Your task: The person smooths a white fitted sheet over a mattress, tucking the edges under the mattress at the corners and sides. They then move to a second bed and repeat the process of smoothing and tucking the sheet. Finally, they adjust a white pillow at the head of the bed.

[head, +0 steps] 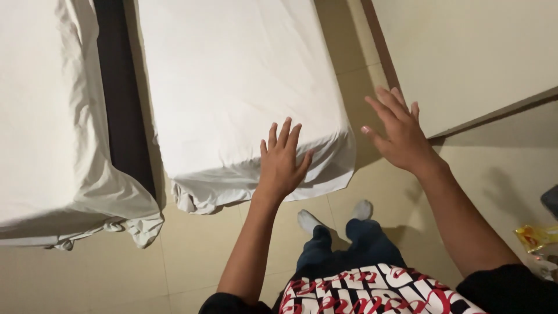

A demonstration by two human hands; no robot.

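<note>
White bed sheet [232, 87] under flat open left hand [282, 163], right hand [398, 132] spread, empty, beds cut off at top

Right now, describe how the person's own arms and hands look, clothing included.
Both hands are bare: the left hand and the right hand wear no gloves, rings, or watch. Both forearms are uncovered up to short black sleeves at the bottom edge of the view. The fingers are slim with short, unpainted nails.

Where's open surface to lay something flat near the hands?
The smooth white bedsheet above the left hand is bare. The beige tiled floor between both beds' corners is open. Around the grey-socked feet it is crowded.
</note>
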